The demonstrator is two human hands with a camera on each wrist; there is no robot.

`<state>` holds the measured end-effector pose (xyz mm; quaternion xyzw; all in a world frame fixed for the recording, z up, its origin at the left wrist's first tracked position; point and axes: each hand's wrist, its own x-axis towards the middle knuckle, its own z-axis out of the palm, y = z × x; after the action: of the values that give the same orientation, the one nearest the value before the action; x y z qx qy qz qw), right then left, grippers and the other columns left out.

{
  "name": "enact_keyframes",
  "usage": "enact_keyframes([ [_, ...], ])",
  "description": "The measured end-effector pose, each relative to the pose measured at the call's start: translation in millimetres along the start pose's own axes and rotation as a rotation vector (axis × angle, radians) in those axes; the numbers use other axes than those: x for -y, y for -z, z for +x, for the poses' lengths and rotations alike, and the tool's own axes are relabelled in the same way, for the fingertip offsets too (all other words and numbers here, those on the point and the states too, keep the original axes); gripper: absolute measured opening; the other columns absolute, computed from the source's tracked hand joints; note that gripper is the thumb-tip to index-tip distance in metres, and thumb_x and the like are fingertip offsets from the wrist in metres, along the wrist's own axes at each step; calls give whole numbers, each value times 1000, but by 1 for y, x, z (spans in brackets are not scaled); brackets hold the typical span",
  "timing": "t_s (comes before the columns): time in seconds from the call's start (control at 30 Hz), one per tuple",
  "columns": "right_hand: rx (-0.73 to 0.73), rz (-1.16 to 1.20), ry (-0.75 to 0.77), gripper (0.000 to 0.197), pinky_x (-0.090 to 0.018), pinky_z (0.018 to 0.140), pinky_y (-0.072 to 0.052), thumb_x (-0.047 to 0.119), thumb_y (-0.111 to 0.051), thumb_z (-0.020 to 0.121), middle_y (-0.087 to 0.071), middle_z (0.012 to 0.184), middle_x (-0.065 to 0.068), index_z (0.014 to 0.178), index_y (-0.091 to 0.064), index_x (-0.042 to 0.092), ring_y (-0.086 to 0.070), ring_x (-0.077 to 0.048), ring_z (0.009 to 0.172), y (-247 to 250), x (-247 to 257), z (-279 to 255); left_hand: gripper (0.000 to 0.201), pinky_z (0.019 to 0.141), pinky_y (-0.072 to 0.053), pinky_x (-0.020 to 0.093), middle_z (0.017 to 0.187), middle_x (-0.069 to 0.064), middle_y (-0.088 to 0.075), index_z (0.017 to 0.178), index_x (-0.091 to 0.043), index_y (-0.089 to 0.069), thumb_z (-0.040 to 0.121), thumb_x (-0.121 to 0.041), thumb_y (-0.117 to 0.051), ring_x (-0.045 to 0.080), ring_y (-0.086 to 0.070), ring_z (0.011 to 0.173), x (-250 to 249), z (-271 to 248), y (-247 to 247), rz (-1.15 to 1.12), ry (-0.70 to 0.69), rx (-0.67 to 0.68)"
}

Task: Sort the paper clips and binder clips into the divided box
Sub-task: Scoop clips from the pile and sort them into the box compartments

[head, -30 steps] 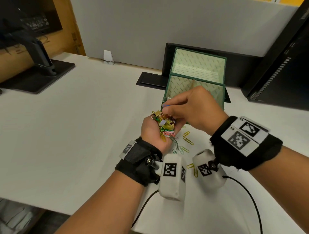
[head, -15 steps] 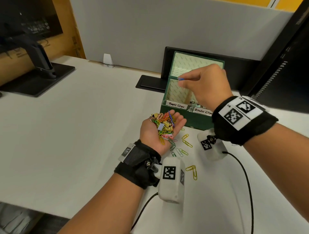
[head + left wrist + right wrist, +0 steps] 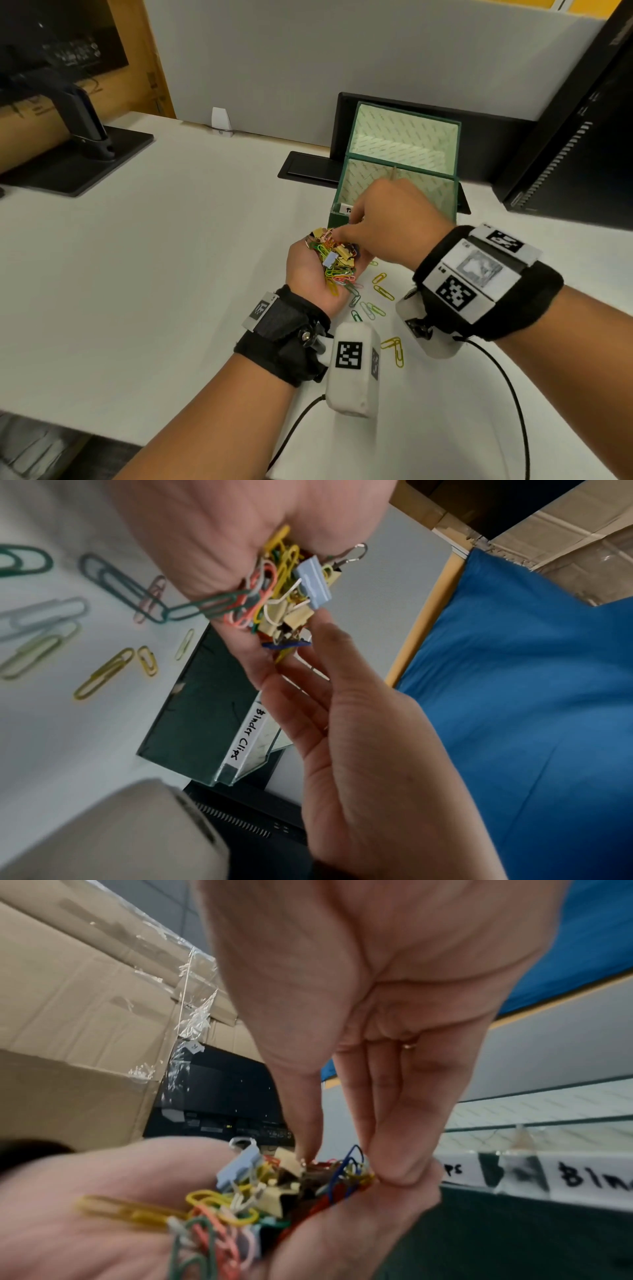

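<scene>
My left hand (image 3: pixel 310 274) is palm up and cups a pile of coloured paper clips and binder clips (image 3: pixel 334 262), among them a light blue binder clip (image 3: pixel 313 584). My right hand (image 3: pixel 342 234) reaches down into that pile. Its thumb and straight fingers (image 3: pixel 400 1172) stand on either side of a blue paper clip (image 3: pixel 347 1164), with a gap between them. Just behind the hands is the open green divided box (image 3: pixel 337 222), labelled "Binder Clips" (image 3: pixel 248 737) on one side. The hands hide its floor.
Several loose paper clips (image 3: pixel 380 291) lie on the white table under and right of my left wrist. A black tray (image 3: pixel 308 168) sits behind the box, a monitor stand (image 3: pixel 85 137) at far left, a dark monitor (image 3: pixel 565 137) at right.
Half a second ago my right hand held a blue clip over the box. It has come back down to the pile without that clip. My left hand has stayed put.
</scene>
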<state>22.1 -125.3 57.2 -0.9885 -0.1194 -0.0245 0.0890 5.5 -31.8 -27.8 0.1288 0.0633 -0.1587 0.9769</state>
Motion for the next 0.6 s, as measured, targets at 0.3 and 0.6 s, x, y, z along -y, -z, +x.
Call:
enact_keyframes([
  [0.3, 139, 427, -163, 6, -30, 68, -61, 17, -79, 79, -73, 68, -6, 78, -75, 12, -72, -16, 62, 3, -9, 2, 43, 77, -57, 42, 93, 21, -70, 89, 5, -73, 73, -18, -40, 31, -71, 80, 2, -1, -1, 72, 65, 33],
  [0.6, 82, 805, -233, 5, -21, 54, -55, 11, -76, 80, -75, 80, -11, 84, -76, 7, -64, -10, 58, 18, -21, 3, 48, 101, -38, 49, 106, 28, -65, 105, 11, -59, 96, -21, -25, 39, -56, 115, -2, -2, -4, -10, 105, -39],
])
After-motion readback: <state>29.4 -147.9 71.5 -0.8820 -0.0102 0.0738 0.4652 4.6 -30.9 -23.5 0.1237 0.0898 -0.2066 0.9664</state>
